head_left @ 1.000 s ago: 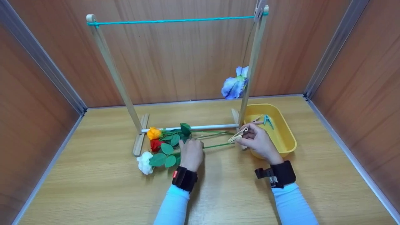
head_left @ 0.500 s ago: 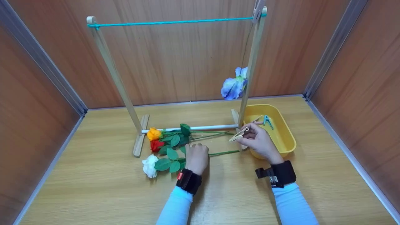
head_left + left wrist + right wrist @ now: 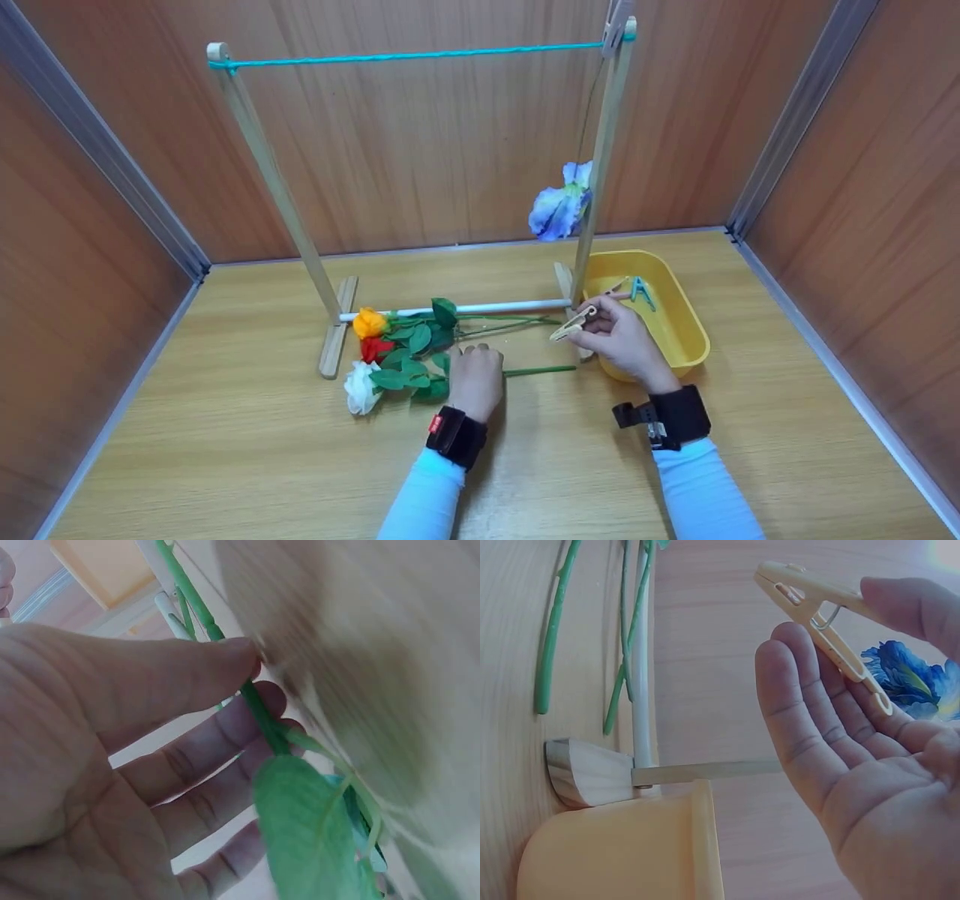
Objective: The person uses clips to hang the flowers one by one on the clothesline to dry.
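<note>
Head | left hand [image 3: 477, 381] pinching white rose [image 3: 409, 377] by stem [image 3: 540, 370], right of bloom [image 3: 361, 390] | right hand [image 3: 626, 341] pinching cream clothespin [image 3: 573, 324]

Brown panels [image 3: 450, 150] on three sides; grey corner strips [image 3: 795, 112]; light tabletop [image 3: 225, 442].

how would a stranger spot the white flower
Find the wooden frame strung with turquoise cord. In front, the left hand pinches the stem of the white flower. Only its bloom is white; the red flower and orange flower lie farther back.
</note>
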The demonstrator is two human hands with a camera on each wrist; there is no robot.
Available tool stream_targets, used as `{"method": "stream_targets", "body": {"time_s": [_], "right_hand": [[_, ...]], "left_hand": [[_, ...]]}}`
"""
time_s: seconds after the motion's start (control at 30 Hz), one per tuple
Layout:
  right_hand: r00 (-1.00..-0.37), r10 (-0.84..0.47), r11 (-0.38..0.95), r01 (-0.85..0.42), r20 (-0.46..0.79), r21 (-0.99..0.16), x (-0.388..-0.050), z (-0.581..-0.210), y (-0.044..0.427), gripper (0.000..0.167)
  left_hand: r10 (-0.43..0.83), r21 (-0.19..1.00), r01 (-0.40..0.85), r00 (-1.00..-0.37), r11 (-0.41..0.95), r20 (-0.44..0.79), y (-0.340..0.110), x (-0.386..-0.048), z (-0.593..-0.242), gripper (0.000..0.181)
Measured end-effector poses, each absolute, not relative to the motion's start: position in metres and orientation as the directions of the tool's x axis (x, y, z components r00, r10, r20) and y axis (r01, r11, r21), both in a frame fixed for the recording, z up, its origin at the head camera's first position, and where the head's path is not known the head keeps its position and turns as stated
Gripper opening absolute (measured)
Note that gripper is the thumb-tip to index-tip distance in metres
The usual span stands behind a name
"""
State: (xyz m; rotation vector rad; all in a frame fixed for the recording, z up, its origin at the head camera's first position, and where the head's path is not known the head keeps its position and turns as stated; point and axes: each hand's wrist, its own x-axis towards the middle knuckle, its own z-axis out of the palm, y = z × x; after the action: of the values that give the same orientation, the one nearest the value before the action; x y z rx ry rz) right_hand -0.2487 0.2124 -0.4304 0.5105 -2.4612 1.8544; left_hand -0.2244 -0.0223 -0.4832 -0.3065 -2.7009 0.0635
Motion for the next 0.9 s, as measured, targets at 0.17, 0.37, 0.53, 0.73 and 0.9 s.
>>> {"method": "stream_targets", "body": {"time_s": [0.17,0.37,0.53,0.73,0.9], "right_hand": [[-0.945,-0.247,0.242,-0.272,0.212,-0.931,-0.249,-0.431,0.213,0.033],[-0.947,-0.235,0.250,-0.277,0.219,-0.928,-0.249,-0.430,0.215,0.034],[-0.952,-0.213,0.241,-0.271,0.221,-0.932,-0.250,-0.428,0.215,0.035],[-0.959,-0.190,0.236,-0.252,0.210,-0.939,-0.250,-0.427,0.215,0.037],[-0.963,-0.156,0.196,-0.248,0.220,-0.949,-0.248,-0.426,0.214,0.035]], "left_hand": [[0.231,-0.093,0.211,-0.892,0.973,0.389,-0.023,-0.225,-0.484,0.015],[0.240,-0.068,0.231,-0.899,0.971,0.366,-0.025,-0.228,-0.480,0.013],[0.248,-0.055,0.250,-0.865,0.967,0.436,-0.028,-0.229,-0.477,0.013],[0.236,0.044,0.292,-0.847,0.955,0.476,-0.033,-0.231,-0.472,0.016],[0.220,0.150,0.335,-0.836,0.930,0.502,-0.036,-0.229,-0.465,0.019]]}}
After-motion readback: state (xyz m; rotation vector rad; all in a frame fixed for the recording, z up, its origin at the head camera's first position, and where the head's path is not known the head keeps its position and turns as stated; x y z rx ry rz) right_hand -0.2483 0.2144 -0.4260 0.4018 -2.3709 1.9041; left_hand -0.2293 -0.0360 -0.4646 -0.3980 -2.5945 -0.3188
